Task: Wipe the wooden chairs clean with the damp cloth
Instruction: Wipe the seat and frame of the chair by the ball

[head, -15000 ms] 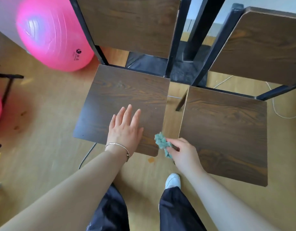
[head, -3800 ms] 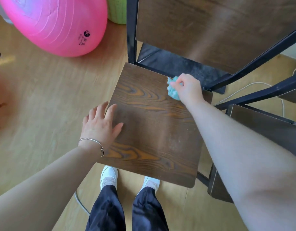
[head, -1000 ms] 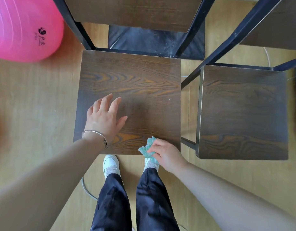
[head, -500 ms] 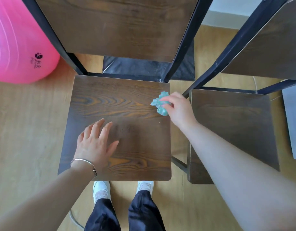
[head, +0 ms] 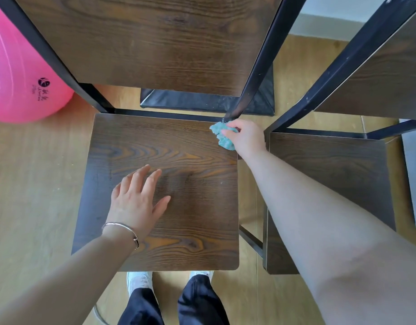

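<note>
Closest in: dark trousers [head: 197, 303] and white shoes [head: 138, 280] on the light wood floor [head: 38, 184], toes right at the front edge of the seat [head: 197, 219]. Seat is a square dark-brown board w/ strong orange-brown grain rings, rounded front corners and a faint dull patch approx. mid-board. L hand [head: 136, 200] lies flat on the seat's front-left part, palm down, fingers straight and slightly spread, thumb out to the side, holding nothing. Thin silver bracelet [head: 122, 228] on the wrist.

Further back, R hand [head: 248, 137] reaches over to the seat's rear right corner. Its fingers are curled and pinch the cloth [head: 223, 139], a small teal wad, crumpled, fluffy-looking. Most of the cloth sticks out left of the fingertips, w/ the rest tucked under the hand. It sits on the seat surface right at the foot of the black frame post [head: 256, 73]. Can't tell if it's wet.

Beside it, across a narrow gap, is the second seat [head: 331, 179], same dark wood, partly hidden by the R forearm. Behind: backrest [head: 155, 38] of the first chair, same grain, betw. black metal uprights, and the second backrest [head: 390, 73] at far right. On the floor beyond: black base plate [head: 202, 103], pink exercise ball [head: 17, 73] at far left w/ a dark logo, grey slab [head: 414, 179] at the right edge.
</note>
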Demonstrator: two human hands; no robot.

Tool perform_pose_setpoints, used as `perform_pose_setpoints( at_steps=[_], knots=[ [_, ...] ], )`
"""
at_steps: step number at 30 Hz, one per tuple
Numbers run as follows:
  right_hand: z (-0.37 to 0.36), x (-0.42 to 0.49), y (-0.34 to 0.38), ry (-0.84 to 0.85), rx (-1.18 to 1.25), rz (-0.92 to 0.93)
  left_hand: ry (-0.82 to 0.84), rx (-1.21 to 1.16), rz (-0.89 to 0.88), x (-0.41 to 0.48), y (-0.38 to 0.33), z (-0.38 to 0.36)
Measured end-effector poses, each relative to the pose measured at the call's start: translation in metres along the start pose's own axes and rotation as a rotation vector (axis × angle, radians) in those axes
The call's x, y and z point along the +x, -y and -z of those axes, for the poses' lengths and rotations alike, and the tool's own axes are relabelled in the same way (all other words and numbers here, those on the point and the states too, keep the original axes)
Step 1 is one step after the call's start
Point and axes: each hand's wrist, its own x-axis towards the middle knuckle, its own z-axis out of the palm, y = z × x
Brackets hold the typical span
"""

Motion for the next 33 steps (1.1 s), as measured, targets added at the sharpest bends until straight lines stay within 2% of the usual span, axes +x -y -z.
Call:
perform_pose_setpoints(
  at_steps=[5,14,20,25,28,33],
  knots=[
    [0.001,-0.041,-0.010,0.095,-0.006,-0.017,-0.003,-0.001,-0.016,0.001,-0.004,0.008],
    [-0.021,-0.184,-0.073,0.324,-0.029,0.052,0.008,-0.002,-0.076,-0.013,-0.014,0.013],
    [-0.037,-0.267,-0.102,0.352,-0.029,0.078,0.039,0.009,-0.095,-0.041,-0.015,0.001],
    [-0.038,-0.296,-0.103,0.380,-0.020,0.027,0.078,0.018,-0.096,-0.059,-0.009,-0.007],
    [-0.028,-0.286,-0.090,0.318,0.131,-0.053,0.088,0.033,-0.086,-0.063,-0.005,-0.008],
    [-0.005,-0.197,-0.050,0.004,0.498,-0.261,0.078,0.020,-0.058,-0.056,-0.001,-0.004]
  ],
)
